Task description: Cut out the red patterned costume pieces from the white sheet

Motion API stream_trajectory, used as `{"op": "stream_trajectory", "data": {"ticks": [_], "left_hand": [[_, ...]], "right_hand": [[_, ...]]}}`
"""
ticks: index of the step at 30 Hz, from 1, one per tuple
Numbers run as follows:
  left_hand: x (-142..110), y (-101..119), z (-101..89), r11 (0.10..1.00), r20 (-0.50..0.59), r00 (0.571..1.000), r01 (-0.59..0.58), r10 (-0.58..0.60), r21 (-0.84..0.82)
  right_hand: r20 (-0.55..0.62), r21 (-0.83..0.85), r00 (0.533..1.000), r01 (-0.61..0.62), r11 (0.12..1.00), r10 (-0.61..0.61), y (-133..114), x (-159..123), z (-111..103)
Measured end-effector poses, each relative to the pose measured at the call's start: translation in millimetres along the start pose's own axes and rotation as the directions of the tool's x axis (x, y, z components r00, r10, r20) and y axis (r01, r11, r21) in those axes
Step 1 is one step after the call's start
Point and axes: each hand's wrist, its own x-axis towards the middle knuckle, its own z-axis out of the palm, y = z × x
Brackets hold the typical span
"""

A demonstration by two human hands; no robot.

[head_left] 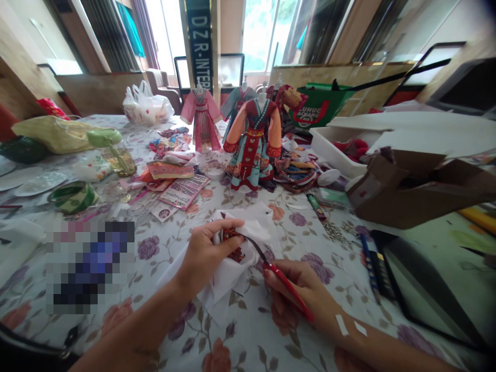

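My left hand (211, 248) is closed on white cloth (227, 281) that carries a small dark red and orange patterned patch (234, 250). Thumb and index finger pinch the cloth beside the patch. In my right hand (296, 289) is a pair of red-handled scissors (289, 289). Their dark curved blades reach up and left to the cloth at my left fingertips; whether they touch or cut it I cannot tell. The loops of the handles are partly hidden by my fingers. Loose white cloth spreads under and behind my left hand on the flowered tablecloth (298, 217).
Small dressed figures, one in a red and orange robe (250, 139), stand behind my hands among fabric piles. On the right are a cardboard box (403, 191), pens (370, 266) and a dark-edged tablet-like panel (437, 294). Green tape (73, 196) and a lidded jar (120, 157) stand left.
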Motion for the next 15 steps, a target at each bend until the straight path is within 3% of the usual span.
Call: {"op": "stream_trajectory", "data": {"ticks": [15], "left_hand": [[0.1, 0.7, -0.1, 1.000, 0.006, 1.000, -0.007, 0.007, 0.023]], "right_hand": [[-0.015, 0.026, 1.000, -0.003, 1.000, 0.004, 0.5, 0.1, 1.3]]}}
